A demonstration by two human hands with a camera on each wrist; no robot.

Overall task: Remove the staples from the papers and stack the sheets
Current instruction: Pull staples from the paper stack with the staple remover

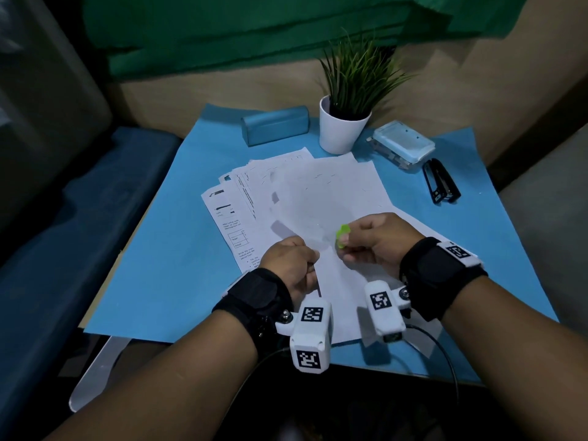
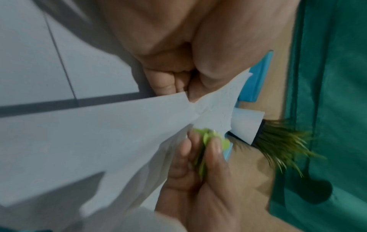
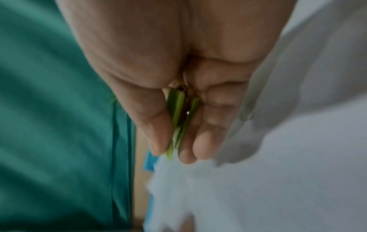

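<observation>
Several white sheets lie fanned out on the blue mat. My left hand pinches the corner of a stapled paper set between thumb and curled fingers and lifts it off the mat. My right hand squeezes a small green staple remover between thumb and forefinger, its tip right at that pinched corner. In the left wrist view the staple remover sits against the crumpled corner. In the right wrist view the staple remover is clamped between thumb and fingers. The staple itself is too small to make out.
A white pot with a green plant stands behind the sheets. A blue case lies at its left, a light blue box and a black stapler at its right. Wooden walls and green cloth close off the back.
</observation>
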